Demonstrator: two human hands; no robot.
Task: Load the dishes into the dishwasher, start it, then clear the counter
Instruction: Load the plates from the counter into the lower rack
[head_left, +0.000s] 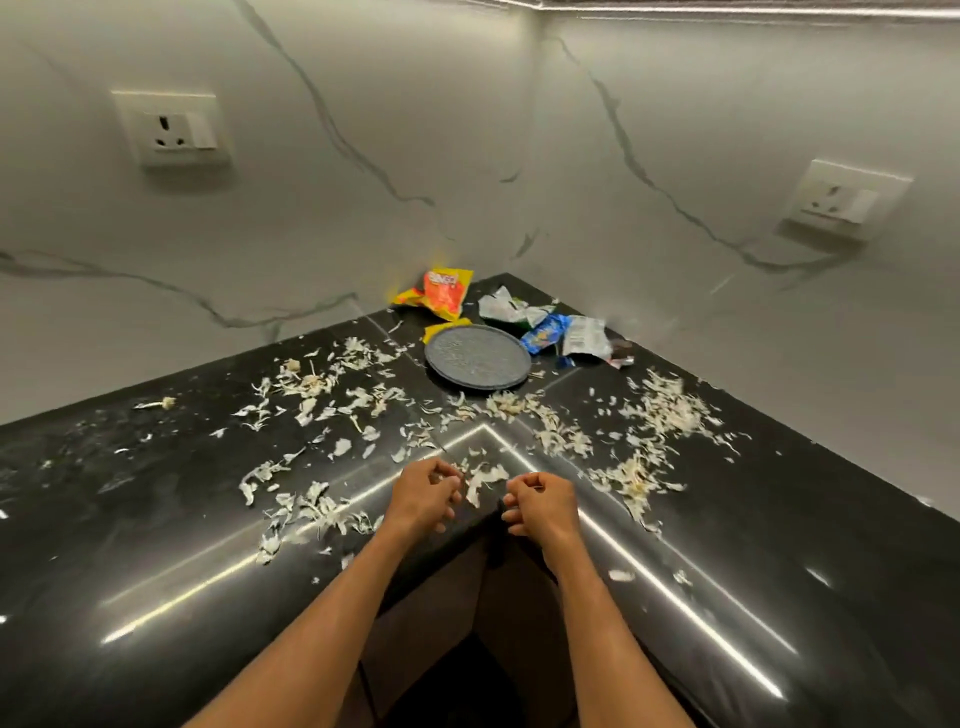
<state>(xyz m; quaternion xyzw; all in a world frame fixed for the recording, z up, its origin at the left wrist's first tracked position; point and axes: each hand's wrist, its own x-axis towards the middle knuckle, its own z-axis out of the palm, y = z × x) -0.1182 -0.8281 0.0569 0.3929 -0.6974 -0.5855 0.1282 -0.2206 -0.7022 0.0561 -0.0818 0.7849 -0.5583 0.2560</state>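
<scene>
Forearms (322, 613) cross black counter (156, 519); garlic peels (670, 410) strewn, grey plate (477, 357), snack wrappers (447, 291) beyond. Left hand (423, 493), right hand (543, 501): fingers curled, contents unclear.

home kitchen: black polished stone counter (156, 519) meeting in corner, marble-look backsplash (363, 104), wall sockets (174, 127), plate (478, 358), snack wrappers (441, 291), peel scraps (322, 384) strewn across.

Around my left hand (423, 493) and right hand (543, 501) the counter (156, 571) is black polished stone, glossy and mirror-smooth, and the peels (665, 415) strewn about them look dry, thin and papery. Ahead of my grip the plate (478, 358) is dark grey, matt and finely rough; the crumpled wrappers (447, 291) beyond it are shiny plastic film, the wall (363, 208) smooth veined stone.
</scene>
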